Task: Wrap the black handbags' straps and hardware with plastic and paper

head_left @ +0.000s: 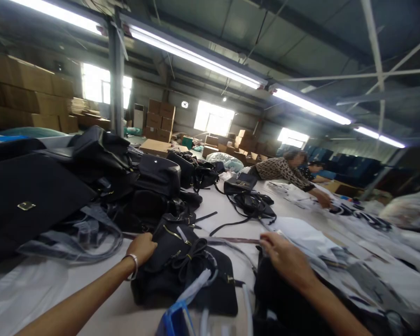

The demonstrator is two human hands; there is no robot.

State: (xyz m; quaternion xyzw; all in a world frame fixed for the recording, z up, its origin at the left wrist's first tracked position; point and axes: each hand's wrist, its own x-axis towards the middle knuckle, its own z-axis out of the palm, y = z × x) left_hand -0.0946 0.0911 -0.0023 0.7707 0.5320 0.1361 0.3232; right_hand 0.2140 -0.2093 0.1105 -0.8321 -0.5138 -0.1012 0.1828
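A black bag [213, 284] lies on the white table in front of me, with gold zips and a bundled black strap [191, 259] on top. My left hand [142, 251], wearing a white bracelet, is closed on the left edge of this bag. At the right, my right hand [285, 256] has its fingers curled over the top edge of another black bag [283, 298], which my forearm partly covers. Clear plastic-wrapped strips [196, 284] and a blue object [177, 319] lie at the near side of the middle bag.
Black bags [157, 172] are heaped along the left, a large flap with a gold clasp [26, 205] nearest. More black bags with straps [252, 205] lie farther on. A person [283, 170] leans over the table at right. White sheets [301, 233] cover the right side; cartons [159, 121] stand behind.
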